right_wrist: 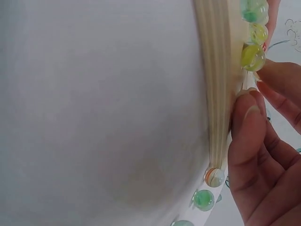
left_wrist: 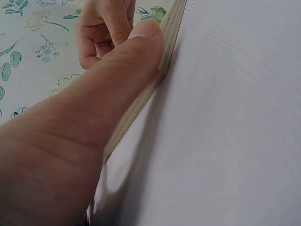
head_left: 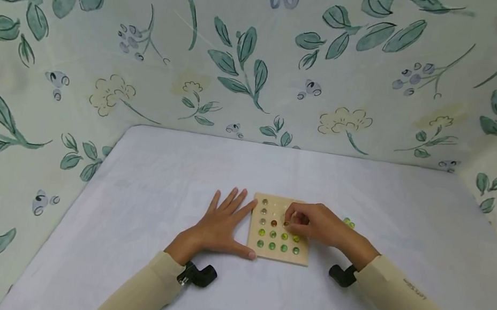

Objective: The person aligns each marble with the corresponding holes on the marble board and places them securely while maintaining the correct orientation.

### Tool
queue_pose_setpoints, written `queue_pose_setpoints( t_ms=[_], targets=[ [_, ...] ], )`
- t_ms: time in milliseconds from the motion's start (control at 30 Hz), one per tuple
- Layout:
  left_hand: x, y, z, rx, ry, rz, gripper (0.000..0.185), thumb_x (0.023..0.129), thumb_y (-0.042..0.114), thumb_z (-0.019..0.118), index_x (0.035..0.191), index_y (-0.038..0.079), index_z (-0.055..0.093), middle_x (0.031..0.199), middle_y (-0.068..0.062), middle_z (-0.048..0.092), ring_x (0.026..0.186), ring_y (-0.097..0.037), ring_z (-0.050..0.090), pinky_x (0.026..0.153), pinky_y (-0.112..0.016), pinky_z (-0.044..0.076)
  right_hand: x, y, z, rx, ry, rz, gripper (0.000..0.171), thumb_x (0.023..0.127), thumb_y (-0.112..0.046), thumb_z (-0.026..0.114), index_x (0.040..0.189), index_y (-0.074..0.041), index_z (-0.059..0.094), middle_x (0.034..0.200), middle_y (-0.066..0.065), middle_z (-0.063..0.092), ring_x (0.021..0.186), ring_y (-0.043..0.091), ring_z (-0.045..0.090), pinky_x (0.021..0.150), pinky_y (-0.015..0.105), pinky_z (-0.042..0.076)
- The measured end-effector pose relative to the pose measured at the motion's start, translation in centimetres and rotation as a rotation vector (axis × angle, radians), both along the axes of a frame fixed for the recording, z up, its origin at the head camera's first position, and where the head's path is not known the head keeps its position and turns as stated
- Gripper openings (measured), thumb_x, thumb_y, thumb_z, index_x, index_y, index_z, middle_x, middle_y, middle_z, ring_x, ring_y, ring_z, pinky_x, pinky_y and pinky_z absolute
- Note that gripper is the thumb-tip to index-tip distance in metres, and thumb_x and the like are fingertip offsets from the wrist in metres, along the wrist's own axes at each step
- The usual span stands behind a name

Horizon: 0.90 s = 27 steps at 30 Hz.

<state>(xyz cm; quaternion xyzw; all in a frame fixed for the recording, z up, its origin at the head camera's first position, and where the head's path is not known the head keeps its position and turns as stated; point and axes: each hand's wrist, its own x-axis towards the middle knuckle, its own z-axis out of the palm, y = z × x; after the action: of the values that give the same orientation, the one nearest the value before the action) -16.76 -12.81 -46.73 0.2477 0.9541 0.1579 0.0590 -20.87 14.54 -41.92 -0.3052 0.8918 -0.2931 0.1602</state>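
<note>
A pale wooden board (head_left: 281,256) lies on the white cloth, with rows of glass marbles in it: green marbles (head_left: 272,246) nearest, then yellow-green, and a reddish-brown marble (head_left: 274,223) beside clear ones in the left column. My left hand (head_left: 220,226) lies spread on the cloth, fingertips at the board's left edge and thumb (left_wrist: 146,30) against its near left corner. Over the board's right half, my right hand (head_left: 320,225) has its fingers curled, pinching a dark amber marble (head_left: 286,224) at the third row. In the right wrist view the fingers mostly hide that marble.
Loose marbles (head_left: 349,223) lie on the cloth right of the board, partly behind the right hand; an orange-swirled marble (right_wrist: 215,177) and a green marble (right_wrist: 204,200) show there. Floral fabric (head_left: 243,67) stands behind the white-covered table (head_left: 179,160).
</note>
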Motion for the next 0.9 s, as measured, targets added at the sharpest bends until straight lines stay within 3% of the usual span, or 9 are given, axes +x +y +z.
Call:
queue_pose_setpoints(
  t_ms=[900],
  targets=[
    [0.09,0.02,0.20,0.000,-0.005,0.000,0.121,0.064,0.087,0.057,0.157,0.026,0.010,0.162,-0.006,0.000,0.148,-0.026,-0.007,0.113,-0.056,-0.009,0.03,-0.12,-0.19,0.041,0.037,0.003,0.012,0.088,-0.018,0.072,0.098,-0.020,0.065,0.069,-0.006,0.055,0.064,0.011,0.050,0.057,0.024,0.042]
  ],
)
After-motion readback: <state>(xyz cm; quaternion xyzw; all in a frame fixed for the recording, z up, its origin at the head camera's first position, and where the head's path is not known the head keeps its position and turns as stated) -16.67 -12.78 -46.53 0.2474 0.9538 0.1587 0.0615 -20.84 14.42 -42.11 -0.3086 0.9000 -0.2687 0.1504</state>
